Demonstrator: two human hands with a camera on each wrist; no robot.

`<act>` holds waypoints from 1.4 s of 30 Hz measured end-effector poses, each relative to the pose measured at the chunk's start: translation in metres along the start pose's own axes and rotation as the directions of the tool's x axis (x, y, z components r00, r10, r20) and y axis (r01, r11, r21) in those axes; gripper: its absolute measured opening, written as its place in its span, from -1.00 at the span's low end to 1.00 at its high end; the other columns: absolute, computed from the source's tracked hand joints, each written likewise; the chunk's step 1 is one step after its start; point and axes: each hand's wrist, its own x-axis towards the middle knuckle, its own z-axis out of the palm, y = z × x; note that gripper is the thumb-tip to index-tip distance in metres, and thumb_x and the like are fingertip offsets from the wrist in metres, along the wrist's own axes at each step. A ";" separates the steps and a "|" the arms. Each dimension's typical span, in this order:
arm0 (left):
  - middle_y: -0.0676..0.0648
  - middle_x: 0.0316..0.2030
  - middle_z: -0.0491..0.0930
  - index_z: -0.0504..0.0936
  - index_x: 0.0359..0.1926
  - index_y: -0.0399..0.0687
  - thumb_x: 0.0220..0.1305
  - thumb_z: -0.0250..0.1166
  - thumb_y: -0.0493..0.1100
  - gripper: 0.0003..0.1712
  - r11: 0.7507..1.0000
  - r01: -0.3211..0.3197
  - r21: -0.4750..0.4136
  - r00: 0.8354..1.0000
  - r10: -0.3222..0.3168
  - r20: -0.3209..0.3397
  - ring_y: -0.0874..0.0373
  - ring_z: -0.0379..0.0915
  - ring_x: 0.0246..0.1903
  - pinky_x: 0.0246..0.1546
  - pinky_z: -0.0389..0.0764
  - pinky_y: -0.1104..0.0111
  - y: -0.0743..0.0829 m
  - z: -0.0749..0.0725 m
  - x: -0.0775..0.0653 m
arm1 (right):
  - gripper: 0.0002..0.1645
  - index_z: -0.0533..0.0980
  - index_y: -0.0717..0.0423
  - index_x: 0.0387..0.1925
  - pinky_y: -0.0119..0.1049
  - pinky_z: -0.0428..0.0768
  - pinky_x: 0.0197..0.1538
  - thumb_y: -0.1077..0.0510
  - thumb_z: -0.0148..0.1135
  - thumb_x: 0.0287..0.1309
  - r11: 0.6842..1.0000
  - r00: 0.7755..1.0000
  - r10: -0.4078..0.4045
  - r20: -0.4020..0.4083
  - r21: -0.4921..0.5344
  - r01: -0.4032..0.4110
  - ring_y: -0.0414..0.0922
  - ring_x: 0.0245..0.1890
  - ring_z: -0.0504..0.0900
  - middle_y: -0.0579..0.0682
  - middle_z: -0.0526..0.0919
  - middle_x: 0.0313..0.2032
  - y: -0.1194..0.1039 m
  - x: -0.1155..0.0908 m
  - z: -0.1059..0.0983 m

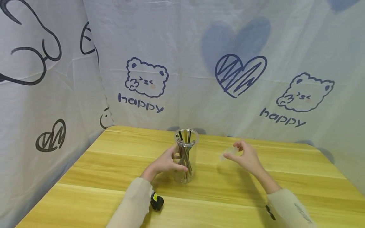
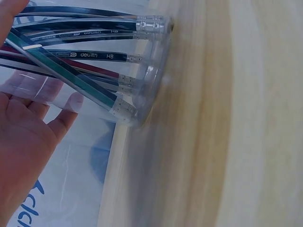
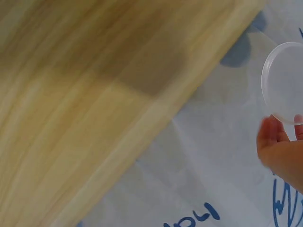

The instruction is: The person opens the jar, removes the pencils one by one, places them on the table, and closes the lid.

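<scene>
My left hand grips a tall clear plastic jar from its left side, thumb across the front. Several dark pencils lean crosswise inside the jar, and one looks yellowish. Close up in the left wrist view, the pencils have eraser ends against the jar's bottom, with "deli" and "HB" printed on some. To the right of the jar, my right hand pinches a round translucent lid by its edge, above the tabletop. The right wrist view shows the lid cut off by the frame's edge.
A yellow wood-grain table carries the jar. Behind and to the left hangs a white cloth printed with hearts, bear faces and "happy". A small black device sits at the left wrist.
</scene>
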 end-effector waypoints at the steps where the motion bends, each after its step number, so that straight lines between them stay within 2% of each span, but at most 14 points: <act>1: -0.25 0.26 0.11 -0.05 0.35 -0.16 -0.19 0.43 -0.33 0.12 1.000 0.004 0.004 1.000 -0.004 -0.003 -0.27 0.22 0.08 0.06 0.22 -0.03 -0.003 0.000 0.001 | -0.37 0.40 0.32 -0.15 -0.13 0.40 -0.20 -0.05 0.37 -0.13 1.000 1.000 0.011 -0.004 -0.019 -0.011 0.05 -0.22 0.41 0.21 0.48 -0.18 0.002 0.001 0.001; 4: -0.18 0.26 0.13 0.00 0.35 -0.07 -0.21 0.46 -0.29 0.11 1.000 0.018 0.011 1.000 -0.018 -0.017 -0.23 0.23 0.08 0.06 0.23 -0.01 -0.013 -0.001 0.004 | -0.43 0.42 0.30 -0.28 -0.23 0.35 -0.31 -0.06 0.40 -0.19 0.997 0.999 0.034 -0.012 -0.069 -0.034 -0.02 -0.37 0.38 0.14 0.50 -0.33 0.007 0.004 0.004; 8: -0.17 0.26 0.14 0.02 0.34 -0.06 -0.22 0.47 -0.26 0.10 1.000 0.014 0.014 1.000 -0.014 -0.018 -0.23 0.24 0.08 0.05 0.24 -0.01 -0.016 -0.001 0.005 | -0.51 0.43 0.27 -0.46 -0.31 0.29 -0.48 -0.03 0.43 -0.24 0.992 0.998 0.062 0.015 -0.107 -0.060 -0.12 -0.55 0.29 0.04 0.44 -0.54 0.011 0.006 0.006; 13: -0.18 0.28 0.10 0.01 0.34 -0.09 -0.21 0.46 -0.29 0.10 1.000 0.010 -0.004 1.000 -0.010 -0.003 -0.24 0.22 0.09 0.05 0.24 -0.01 -0.016 -0.001 0.005 | -0.59 0.49 0.28 -0.54 -0.34 0.27 -0.59 0.01 0.42 -0.21 0.987 0.990 0.113 0.088 -0.126 -0.101 -0.18 -0.66 0.21 0.01 0.44 -0.58 0.015 0.007 0.008; 17: -0.20 0.28 0.09 0.00 0.34 -0.11 -0.20 0.45 -0.32 0.10 1.000 0.008 -0.024 1.000 -0.008 0.001 -0.27 0.21 0.09 0.04 0.24 -0.02 -0.017 -0.001 0.006 | -0.62 0.49 0.29 -0.56 -0.34 0.28 -0.57 0.04 0.42 -0.20 0.983 0.983 0.133 0.124 -0.144 -0.115 -0.18 -0.65 0.24 0.02 0.46 -0.55 0.018 0.009 0.011; 28: -0.20 0.27 0.10 0.00 0.34 -0.11 -0.19 0.45 -0.31 0.09 1.000 0.006 -0.028 1.000 -0.006 0.009 -0.28 0.22 0.08 0.04 0.27 0.00 -0.016 -0.001 0.005 | -0.67 0.44 0.24 -0.65 -0.33 0.33 -0.54 0.10 0.38 -0.12 0.975 0.973 0.164 0.160 -0.174 -0.136 -0.15 -0.62 0.31 -0.02 0.44 -0.63 0.030 0.011 0.017; 37: -0.17 0.26 0.14 0.01 0.34 -0.10 -0.22 0.45 -0.32 0.10 0.999 0.013 -0.030 1.000 -0.012 0.013 -0.24 0.23 0.09 0.04 0.26 0.02 -0.014 -0.001 0.005 | -0.59 0.31 0.15 -0.78 -0.40 0.19 -0.62 0.16 0.34 -0.08 0.973 0.960 0.192 0.202 -0.164 -0.160 -0.23 -0.72 0.16 -0.12 0.24 -0.77 0.039 0.009 0.019; 42: -0.18 0.27 0.10 -0.03 0.35 -0.11 -0.22 0.45 -0.32 0.12 1.000 0.015 -0.024 1.000 -0.015 0.011 -0.25 0.21 0.09 0.05 0.25 0.01 -0.013 -0.001 0.004 | -0.67 0.41 0.20 -0.73 -0.36 0.27 -0.58 0.16 0.35 -0.10 0.969 0.959 0.188 0.210 -0.196 -0.147 -0.21 -0.68 0.25 -0.10 0.36 -0.72 0.042 0.006 0.020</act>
